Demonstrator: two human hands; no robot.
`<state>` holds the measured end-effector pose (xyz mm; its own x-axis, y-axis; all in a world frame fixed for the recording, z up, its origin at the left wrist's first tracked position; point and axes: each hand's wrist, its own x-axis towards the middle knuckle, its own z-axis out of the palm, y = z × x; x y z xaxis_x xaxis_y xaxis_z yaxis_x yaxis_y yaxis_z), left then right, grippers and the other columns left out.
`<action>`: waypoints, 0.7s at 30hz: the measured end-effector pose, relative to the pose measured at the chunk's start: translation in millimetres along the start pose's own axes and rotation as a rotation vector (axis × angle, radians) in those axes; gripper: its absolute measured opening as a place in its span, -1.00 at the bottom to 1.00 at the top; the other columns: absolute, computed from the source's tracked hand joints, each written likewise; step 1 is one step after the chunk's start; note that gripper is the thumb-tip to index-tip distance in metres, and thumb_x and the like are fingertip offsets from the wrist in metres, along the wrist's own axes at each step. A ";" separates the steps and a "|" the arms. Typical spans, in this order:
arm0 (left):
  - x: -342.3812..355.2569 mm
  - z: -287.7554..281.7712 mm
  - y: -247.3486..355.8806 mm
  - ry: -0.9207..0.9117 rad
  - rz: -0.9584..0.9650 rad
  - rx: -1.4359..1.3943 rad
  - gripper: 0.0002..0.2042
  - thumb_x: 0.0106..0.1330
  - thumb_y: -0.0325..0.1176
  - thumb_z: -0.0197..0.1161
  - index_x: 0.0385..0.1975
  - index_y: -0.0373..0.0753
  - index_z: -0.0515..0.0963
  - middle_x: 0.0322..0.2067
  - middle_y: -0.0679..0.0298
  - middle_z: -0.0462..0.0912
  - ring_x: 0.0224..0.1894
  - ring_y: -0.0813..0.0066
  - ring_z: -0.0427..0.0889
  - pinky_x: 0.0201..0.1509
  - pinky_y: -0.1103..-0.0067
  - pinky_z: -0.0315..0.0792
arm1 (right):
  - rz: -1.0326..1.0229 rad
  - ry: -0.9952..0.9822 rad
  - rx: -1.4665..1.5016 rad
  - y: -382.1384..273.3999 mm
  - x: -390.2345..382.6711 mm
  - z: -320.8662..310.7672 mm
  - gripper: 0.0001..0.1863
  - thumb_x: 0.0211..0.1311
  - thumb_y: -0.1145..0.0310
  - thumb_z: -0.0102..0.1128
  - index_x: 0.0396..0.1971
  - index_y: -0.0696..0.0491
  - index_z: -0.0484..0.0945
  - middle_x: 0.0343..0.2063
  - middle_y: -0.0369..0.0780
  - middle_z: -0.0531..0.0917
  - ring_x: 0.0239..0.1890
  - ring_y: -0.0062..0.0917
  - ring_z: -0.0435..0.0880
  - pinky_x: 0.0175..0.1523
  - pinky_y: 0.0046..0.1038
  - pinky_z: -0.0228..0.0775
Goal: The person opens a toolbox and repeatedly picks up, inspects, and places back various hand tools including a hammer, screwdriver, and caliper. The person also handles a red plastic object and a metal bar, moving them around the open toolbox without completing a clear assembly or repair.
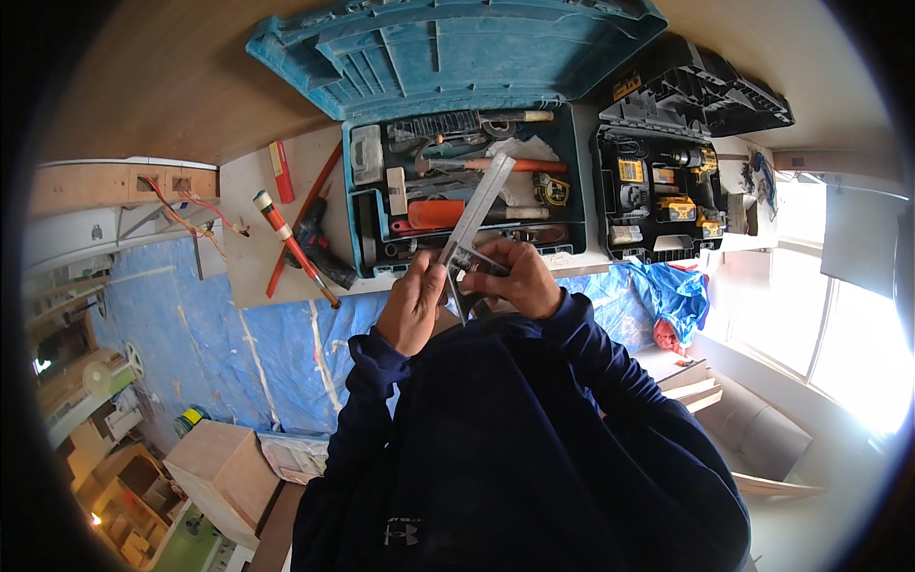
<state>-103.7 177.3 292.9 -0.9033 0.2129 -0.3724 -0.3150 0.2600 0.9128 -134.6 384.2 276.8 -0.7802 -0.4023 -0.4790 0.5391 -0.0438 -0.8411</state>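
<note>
A metal combination square (pixel 483 205) is held up in front of my chest, its blade slanting up and to the right over the toolbox. My left hand (pixel 413 303) pinches the blade's lower part from the left. On the other side, my right hand (pixel 522 279) is closed around the square's head; my fingers partly cover it. Just beyond both hands lies the open teal toolbox (pixel 347 205), full of hand tools. Among them are a yellow-and-black tape measure (pixel 551 190) and an orange-bodied tool (pixel 436 214).
Right of the toolbox, an open black case (pixel 602 191) holds a yellow drill (pixel 703 164) and batteries. On the bench's left lie a dark power drill (pixel 313 238) and a red-and-white-handled tool (pixel 278 221). Blue sheeting (pixel 210 334) covers the floor; loose wires (pixel 181 205) hang at left.
</note>
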 end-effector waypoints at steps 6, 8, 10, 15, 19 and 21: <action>-6.4 6.8 -4.4 0.027 0.041 0.077 -0.72 0.60 -0.19 -0.10 -0.12 -0.27 0.47 -0.64 0.35 0.44 -0.65 0.65 0.35 -0.56 0.62 0.24 | -0.032 0.048 -0.084 -9.0 5.1 -12.4 -0.57 0.12 0.37 0.52 -0.13 0.35 0.60 -0.37 -0.18 0.74 -0.44 -0.72 0.64 -0.45 -0.64 0.49; -8.4 10.5 -3.9 0.048 0.029 0.069 -0.72 0.60 -0.19 -0.10 -0.12 -0.27 0.47 -0.63 0.34 0.45 -0.65 0.64 0.36 -0.56 0.62 0.24 | -0.068 0.058 -0.049 -10.1 7.4 -13.4 -0.60 0.12 0.39 0.51 -0.14 0.34 0.60 -0.39 -0.19 0.73 -0.44 -0.73 0.63 -0.44 -0.65 0.48; -9.9 11.9 -1.7 0.055 0.022 0.071 -0.73 0.59 -0.22 -0.09 -0.13 -0.28 0.46 -0.64 0.29 0.46 -0.64 0.55 0.41 -0.54 0.56 0.26 | -0.076 0.082 -0.063 -14.5 6.8 -15.6 -0.62 0.12 0.42 0.50 -0.14 0.33 0.61 -0.40 -0.21 0.73 -0.45 -0.73 0.63 -0.44 -0.66 0.47; -22.1 2.5 1.9 0.009 0.049 0.124 -0.77 0.58 -0.27 -0.07 -0.09 -0.31 0.44 -0.66 0.22 0.48 -0.64 0.40 0.48 -0.51 0.49 0.32 | -0.077 0.120 -0.008 -19.1 5.5 -25.6 -0.69 0.15 0.46 0.47 -0.17 0.29 0.60 -0.43 -0.25 0.71 -0.48 -0.70 0.65 -0.45 -0.67 0.46; -32.2 5.1 11.1 -0.002 -0.022 0.046 -0.73 0.58 -0.27 -0.08 0.02 -0.31 0.44 -0.66 0.24 0.48 -0.65 0.48 0.46 -0.52 0.53 0.32 | -0.084 0.051 -0.078 -26.7 14.2 -43.0 -0.67 0.17 0.41 0.47 -0.16 0.29 0.61 -0.41 -0.23 0.73 -0.44 -0.68 0.69 -0.44 -0.68 0.47; -33.8 5.0 12.6 -0.006 -0.013 0.037 -0.71 0.58 -0.26 -0.08 0.08 -0.31 0.43 -0.66 0.26 0.48 -0.65 0.51 0.45 -0.52 0.55 0.32 | -0.070 0.052 -0.127 -34.5 14.3 -41.9 -0.65 0.16 0.40 0.47 -0.15 0.29 0.61 -0.39 -0.22 0.74 -0.42 -0.67 0.71 -0.42 -0.68 0.49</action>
<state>-75.6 178.1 316.2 -0.8973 0.2150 -0.3854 -0.3157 0.2973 0.9011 -177.7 418.3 288.5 -0.8317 -0.3539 -0.4278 0.4410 0.0469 -0.8963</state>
